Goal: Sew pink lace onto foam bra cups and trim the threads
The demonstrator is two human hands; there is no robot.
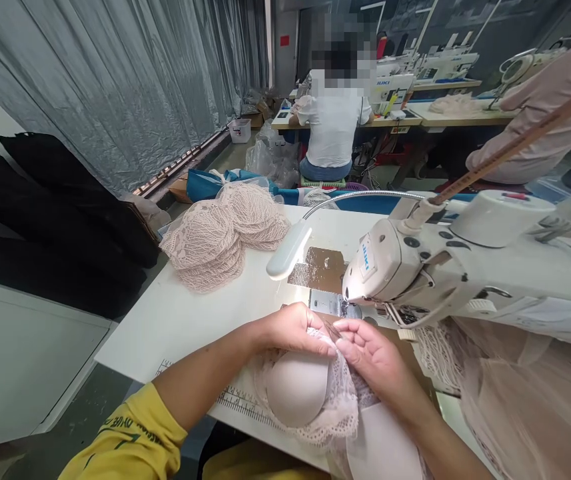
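A beige padded bra cup [296,395] edged with pale pink lace [341,408] lies on the white sewing table [180,320] right in front of me. My left hand [292,328] pinches the lace at the cup's top edge. My right hand [372,353] is curled on the same lace just to the right, with a thin dark tool or thread end between the fingers. Both hands sit just below the needle plate [328,303] of the white sewing machine [415,263].
A pile of pink lace cups [225,233] rests at the table's far left. A gooseneck lamp [290,250] hangs over the needle area. Black fabric [50,213] lies on the left. Another person in a white shirt [332,127] sits at a far workstation. More pink fabric [520,400] drapes on the right.
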